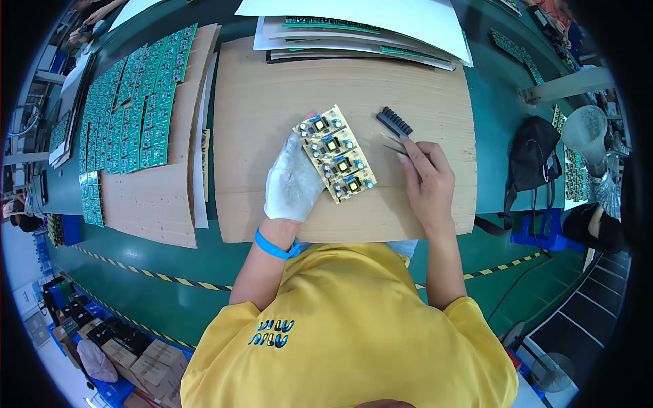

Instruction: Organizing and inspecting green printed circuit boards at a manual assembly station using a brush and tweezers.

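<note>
My left hand (294,180), in a white glove with a blue band at the wrist, grips a tan circuit board panel (338,155) by its left side. The panel is tilted over the cardboard sheet (258,81), its component side up, with rows of capacitors and small yellow-and-black transformers. In my right hand (430,180), which is bare, thumb and fingers pinch a pair of thin metal tweezers (393,145); their tips point toward the panel, apart from it. A black brush (394,122) lies just beyond my right fingertips; whether they touch it I cannot tell.
Green circuit board panels (129,112) cover another cardboard sheet at the left. White sheets (367,20) with boards between them are stacked at the far edge. To the right are a black bag (534,153), a metal bar (568,85) and more boards (575,177).
</note>
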Demonstrator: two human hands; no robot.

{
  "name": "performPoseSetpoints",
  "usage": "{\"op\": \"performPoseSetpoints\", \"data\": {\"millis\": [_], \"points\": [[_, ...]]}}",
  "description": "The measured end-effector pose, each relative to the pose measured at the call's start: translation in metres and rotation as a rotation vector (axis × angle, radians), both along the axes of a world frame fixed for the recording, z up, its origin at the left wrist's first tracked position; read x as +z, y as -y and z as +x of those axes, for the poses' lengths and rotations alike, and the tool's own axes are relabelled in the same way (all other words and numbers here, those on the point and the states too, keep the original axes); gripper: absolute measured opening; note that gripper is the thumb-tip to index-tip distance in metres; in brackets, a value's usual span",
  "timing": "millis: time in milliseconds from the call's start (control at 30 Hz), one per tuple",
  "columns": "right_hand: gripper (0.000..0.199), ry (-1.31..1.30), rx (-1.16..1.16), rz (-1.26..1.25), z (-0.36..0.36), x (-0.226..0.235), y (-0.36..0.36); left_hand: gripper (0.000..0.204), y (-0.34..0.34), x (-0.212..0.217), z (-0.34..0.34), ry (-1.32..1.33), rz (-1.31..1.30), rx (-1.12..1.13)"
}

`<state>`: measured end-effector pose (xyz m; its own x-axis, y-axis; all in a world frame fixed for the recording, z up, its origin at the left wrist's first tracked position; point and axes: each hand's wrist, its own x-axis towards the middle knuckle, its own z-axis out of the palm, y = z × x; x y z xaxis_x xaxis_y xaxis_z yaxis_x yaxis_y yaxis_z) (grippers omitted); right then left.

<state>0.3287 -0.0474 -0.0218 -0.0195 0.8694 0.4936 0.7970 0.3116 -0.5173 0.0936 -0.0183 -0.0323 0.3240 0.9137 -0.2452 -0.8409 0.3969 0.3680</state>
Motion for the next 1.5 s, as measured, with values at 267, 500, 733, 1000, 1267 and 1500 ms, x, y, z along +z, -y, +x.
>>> {"op": "performPoseSetpoints", "data": {"millis": [267,500,733,1000,1267,1500], "points": [[0.032,-0.002,-0.002,-0.114,-0.006,0.002,0.007,0.057,-0.001,-0.002,-0.001,0.006,0.023,-0.008],[0.025,0.012,-0.03,-0.105,-0.01,0.004,0.001,0.055,-0.001,0.0,0.001,0.021,0.001,0.0],[0.021,0.054,0.161,0.108,-0.029,0.024,-0.017,0.049,-0.002,-0.006,0.001,0.036,-0.018,-0.011],[0.018,0.301,0.306,0.183,-0.041,0.031,-0.047,0.046,-0.001,-0.007,0.0,0.065,-0.025,-0.001],[0.017,0.288,0.341,0.178,-0.04,0.029,-0.052,0.047,-0.001,-0.005,0.001,0.054,-0.039,0.016],[0.018,0.321,0.436,0.179,-0.033,0.036,-0.066,0.048,-0.002,-0.01,0.0,0.036,-0.011,0.012]]}}
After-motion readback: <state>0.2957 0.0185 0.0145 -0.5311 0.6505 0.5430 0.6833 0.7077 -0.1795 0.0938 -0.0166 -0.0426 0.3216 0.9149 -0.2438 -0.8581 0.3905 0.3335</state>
